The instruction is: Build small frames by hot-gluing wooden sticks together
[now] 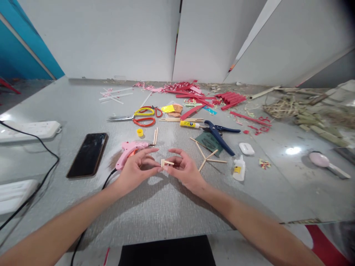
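Pinching a small wooden piece (pixel 162 163) over the table (pixel 155 214)

Just above the near middle of the table, the piece is held between the fingertips. It is pale, with a short, blocky upright part at the left and a thin stick pointing right. Its left side is pinched by the left hand (pixel 134 169), with the index finger spread away; the stick is pinched by the right hand (pixel 185 171), whose index finger is also lifted clear.

The lower edge of the piece is covered by the thumbs, and its joints are too small to be made out. The pink glue gun (pixel 128 149) is partly hidden by the left hand; whether it is touched cannot be told. Beside the right hand, a stick frame (pixel 206 159) is laid partly over a green sheet (pixel 208 141), which is also overlapped by pliers (pixel 217 135). Both forearms and a power strip (pixel 27 132) are cut off by the picture's edges. A black shape (pixel 166 253) at the bottom cannot be identified.
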### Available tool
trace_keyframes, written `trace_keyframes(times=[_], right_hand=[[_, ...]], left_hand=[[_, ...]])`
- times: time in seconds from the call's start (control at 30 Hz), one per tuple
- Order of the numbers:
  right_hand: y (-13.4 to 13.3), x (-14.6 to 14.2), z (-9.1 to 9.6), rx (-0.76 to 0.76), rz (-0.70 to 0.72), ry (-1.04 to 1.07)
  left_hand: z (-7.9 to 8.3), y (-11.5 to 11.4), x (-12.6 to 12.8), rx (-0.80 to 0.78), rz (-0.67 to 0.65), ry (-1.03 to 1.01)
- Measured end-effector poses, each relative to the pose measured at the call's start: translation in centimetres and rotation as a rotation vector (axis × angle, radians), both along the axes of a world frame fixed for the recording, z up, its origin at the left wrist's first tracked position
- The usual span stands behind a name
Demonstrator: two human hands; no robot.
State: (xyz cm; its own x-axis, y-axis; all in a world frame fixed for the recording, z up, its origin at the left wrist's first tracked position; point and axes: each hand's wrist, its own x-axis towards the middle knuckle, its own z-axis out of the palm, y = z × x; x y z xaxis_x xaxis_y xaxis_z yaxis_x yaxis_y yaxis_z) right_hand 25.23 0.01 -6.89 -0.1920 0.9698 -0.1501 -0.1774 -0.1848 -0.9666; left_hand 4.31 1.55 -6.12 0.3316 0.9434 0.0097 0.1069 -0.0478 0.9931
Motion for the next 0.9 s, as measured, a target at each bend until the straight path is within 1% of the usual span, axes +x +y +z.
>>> trace_keyframes(times=[0.13,0.23,0.37,0.43,0.67,0.9], right_hand=[[-0.1,0.0,0.2,-0.002,-0.006,0.004],[-0.1,-0.1,0.3,0.005,-0.009,0.003],[-0.3,-0.2,0.3,0.038,-0.011,0.004],[-0.4,-0.2,0.3,0.07,-0.018,-0.015],[-1.0,-0.4,0.6,0.295,-0.061,-0.159],[-1.2,-0.4,0.9,0.376,-0.075,-0.203]], left_hand=[[0.0,0.0,-0.1,0.014,0.008,0.018],[0.0,-0.1,0.0,0.04,0.008,-0.021],[0.1,-0.1,0.2,0.219,0.013,-0.039],[0.1,-0.1,0.2,0.269,0.025,-0.02],[0.0,-0.1,0.0,0.265,0.008,-0.02],[-0.2,0.0,-0.3,0.265,-0.027,-0.009]])
